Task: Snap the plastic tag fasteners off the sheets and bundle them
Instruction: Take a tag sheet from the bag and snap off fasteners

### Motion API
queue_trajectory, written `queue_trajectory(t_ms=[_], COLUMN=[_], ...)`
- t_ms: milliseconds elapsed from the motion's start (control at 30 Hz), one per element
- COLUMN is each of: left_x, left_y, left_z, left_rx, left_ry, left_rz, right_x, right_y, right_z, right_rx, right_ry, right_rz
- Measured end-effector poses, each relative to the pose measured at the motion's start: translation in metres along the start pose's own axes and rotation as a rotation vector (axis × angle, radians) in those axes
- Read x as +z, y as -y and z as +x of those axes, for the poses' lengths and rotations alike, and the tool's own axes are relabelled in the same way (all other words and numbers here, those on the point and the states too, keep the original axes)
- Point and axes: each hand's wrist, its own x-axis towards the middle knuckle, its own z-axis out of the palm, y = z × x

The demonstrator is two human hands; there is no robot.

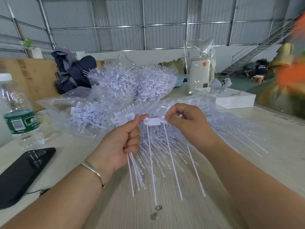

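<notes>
Mid-frame: fastener pair point(152, 121) bridges both grips, stems hanging toward frame bottom; left hand point(125, 142) fist clamps bundle point(135, 171), right hand point(186, 123) pinches right end.

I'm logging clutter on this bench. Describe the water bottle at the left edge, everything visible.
The bottle stands upright on the wooden table at the far left, beyond the black phone. It looks like clear, ribbed plastic with a white cap and a dark green label bearing white print and a barcode. The cap is on. How much water it holds cannot be told. Neither of the hands touches it; nothing leans on it.
</notes>
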Motion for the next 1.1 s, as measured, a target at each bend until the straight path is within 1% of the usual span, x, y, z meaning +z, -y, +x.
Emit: queue_trajectory(t_ms=[100,200,333,500,633,733,867,1033,1100], left_x=[0.002,0.004,0.003,-0.001,-0.002,-0.002,-0.004,-0.002,0.000], left_y=[0.002,0.002,0.001,0.001,-0.001,-0.003,-0.005,-0.009,-0.008], left_z=[-0.001,-0.001,-0.001,0.001,0.000,-0.002,-0.004,-0.009,-0.012], left_rx=[-0.034,-0.027,-0.018,-0.034,-0.020,-0.016,-0.026,-0.043,-0.047], left_ry=[0.015,0.030,0.026,-0.013,0.011,0.076,0.173,0.362,0.432], left_rz=[0.051,0.100,0.143,0.042,-0.030,-0.106,-0.166,-0.125,-0.078], right_x=[0.003,0.002,0.002,-0.002,-0.003,-0.003,-0.002,-0.004,-0.004], right_y=[-0.001,-0.002,-0.002,-0.005,-0.008,-0.006,0.000,0.008,0.009], right_z=[-0.001,-0.002,-0.001,0.002,0.003,0.003,0.001,-0.001,-0.002], right_rx=[-0.041,-0.061,-0.070,-0.072,-0.062,-0.049,-0.045,-0.036,-0.024], right_ry=[0.025,0.054,0.079,0.035,-0.025,-0.039,0.037,0.140,0.208], right_rz=[-0.111,-0.186,-0.197,-0.167,-0.157,-0.124,0.031,0.186,0.194])
